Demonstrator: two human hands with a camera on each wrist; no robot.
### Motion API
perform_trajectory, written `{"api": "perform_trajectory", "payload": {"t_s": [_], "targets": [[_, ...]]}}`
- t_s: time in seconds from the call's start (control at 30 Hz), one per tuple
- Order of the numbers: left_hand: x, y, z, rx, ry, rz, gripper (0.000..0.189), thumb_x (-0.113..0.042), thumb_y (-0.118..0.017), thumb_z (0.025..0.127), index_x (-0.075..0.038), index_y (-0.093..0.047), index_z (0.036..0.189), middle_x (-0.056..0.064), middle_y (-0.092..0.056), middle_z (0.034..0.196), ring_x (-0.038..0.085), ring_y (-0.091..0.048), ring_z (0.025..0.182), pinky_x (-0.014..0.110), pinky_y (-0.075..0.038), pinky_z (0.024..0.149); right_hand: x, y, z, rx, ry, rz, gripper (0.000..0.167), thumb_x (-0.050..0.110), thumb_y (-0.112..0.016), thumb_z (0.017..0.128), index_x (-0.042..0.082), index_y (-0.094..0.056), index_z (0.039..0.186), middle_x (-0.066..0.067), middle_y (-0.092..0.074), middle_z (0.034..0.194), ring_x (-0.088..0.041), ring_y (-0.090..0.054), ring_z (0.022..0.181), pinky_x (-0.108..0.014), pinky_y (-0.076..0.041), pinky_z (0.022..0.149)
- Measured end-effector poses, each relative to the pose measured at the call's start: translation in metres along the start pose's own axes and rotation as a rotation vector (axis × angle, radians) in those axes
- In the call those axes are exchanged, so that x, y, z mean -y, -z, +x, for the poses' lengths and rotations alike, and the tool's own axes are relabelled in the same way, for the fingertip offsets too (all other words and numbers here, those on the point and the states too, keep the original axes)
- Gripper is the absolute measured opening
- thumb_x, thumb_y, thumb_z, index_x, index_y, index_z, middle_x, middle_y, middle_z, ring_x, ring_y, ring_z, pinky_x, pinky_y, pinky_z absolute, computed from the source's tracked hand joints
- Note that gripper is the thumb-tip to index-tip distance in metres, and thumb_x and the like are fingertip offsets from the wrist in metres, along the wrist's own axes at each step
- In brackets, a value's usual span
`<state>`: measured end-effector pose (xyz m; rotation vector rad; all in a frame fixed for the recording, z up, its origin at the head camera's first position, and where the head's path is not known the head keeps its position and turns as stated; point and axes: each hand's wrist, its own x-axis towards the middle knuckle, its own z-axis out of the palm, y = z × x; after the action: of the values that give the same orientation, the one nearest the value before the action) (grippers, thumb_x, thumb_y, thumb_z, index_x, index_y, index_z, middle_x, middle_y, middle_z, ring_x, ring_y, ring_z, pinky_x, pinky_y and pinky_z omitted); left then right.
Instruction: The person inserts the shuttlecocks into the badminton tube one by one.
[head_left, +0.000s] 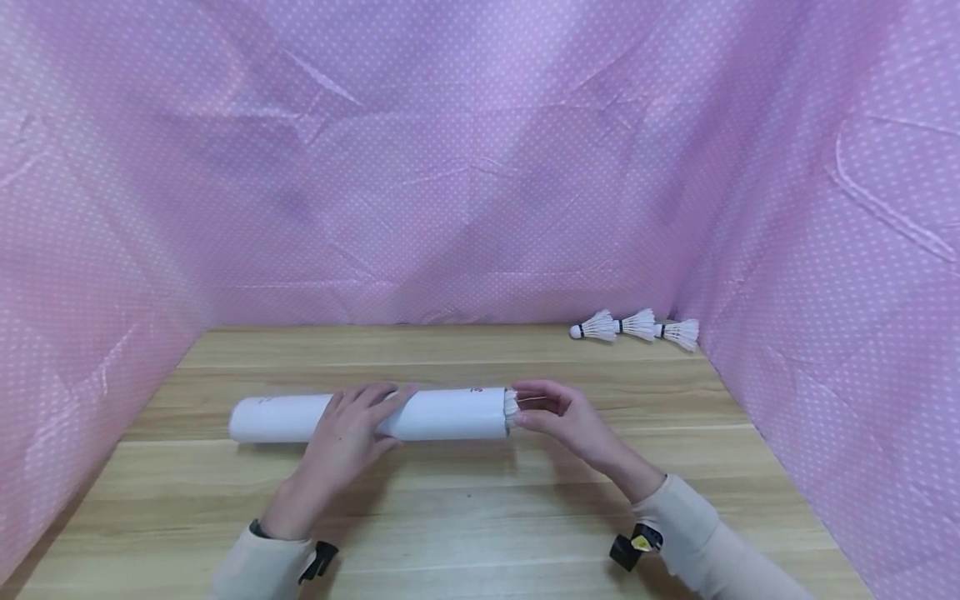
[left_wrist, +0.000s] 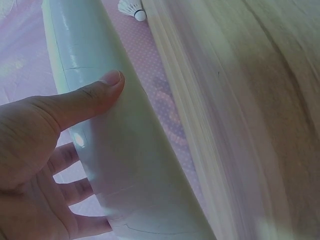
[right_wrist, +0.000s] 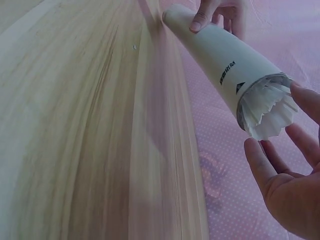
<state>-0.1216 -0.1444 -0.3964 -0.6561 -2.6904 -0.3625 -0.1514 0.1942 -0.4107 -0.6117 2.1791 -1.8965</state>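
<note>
A long white shuttlecock tube (head_left: 450, 414) lies sideways just over the wooden table, its open end to the right. My left hand (head_left: 348, 433) grips the tube near its middle; in the left wrist view the thumb (left_wrist: 107, 85) presses along one side with the fingers behind. White feathers of a shuttlecock (right_wrist: 267, 110) stick out of the open end. Around this feather skirt my right hand (head_left: 566, 421) holds its curved fingers and thumb, the fingertips at the feather edges. The shuttlecock's cork is hidden inside the tube.
Three nested shuttlecocks (head_left: 636, 325) lie in a row at the table's back right corner, corks to the left. The wooden table (head_left: 465, 517) is bounded at the back and sides by pink dotted cloth (head_left: 450, 208).
</note>
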Motion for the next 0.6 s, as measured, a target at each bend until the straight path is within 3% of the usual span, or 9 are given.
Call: {"api": "perform_trajectory", "payload": {"t_s": [0.17,0.6], "targets": [[0.002,-0.001,0.000,-0.005,-0.008,0.003,0.080,-0.018,-0.093,0.069,-0.020,-0.059,0.142,0.013,-0.062,0.131,0.042,-0.058,0.117,0.071,-0.038,0.101,-0.001,0.002,0.000,-0.002,-0.004,-0.004,0.050,0.014,-0.073,0.093,-0.002,-0.057,0.137,-0.014,-0.062,0.131,-0.032,-0.058,0.121,-0.033,-0.055,0.094],[-0.001,-0.002,0.003,-0.004,-0.012,-0.009,0.080,-0.017,-0.093,0.069,-0.021,-0.060,0.142,0.011,-0.062,0.130,0.041,-0.057,0.118,0.070,-0.038,0.102,0.001,-0.009,0.001,-0.078,-0.011,-0.005,0.041,0.015,-0.077,0.090,0.006,-0.066,0.129,-0.012,-0.067,0.123,-0.030,-0.063,0.115,-0.033,-0.056,0.092]]}}
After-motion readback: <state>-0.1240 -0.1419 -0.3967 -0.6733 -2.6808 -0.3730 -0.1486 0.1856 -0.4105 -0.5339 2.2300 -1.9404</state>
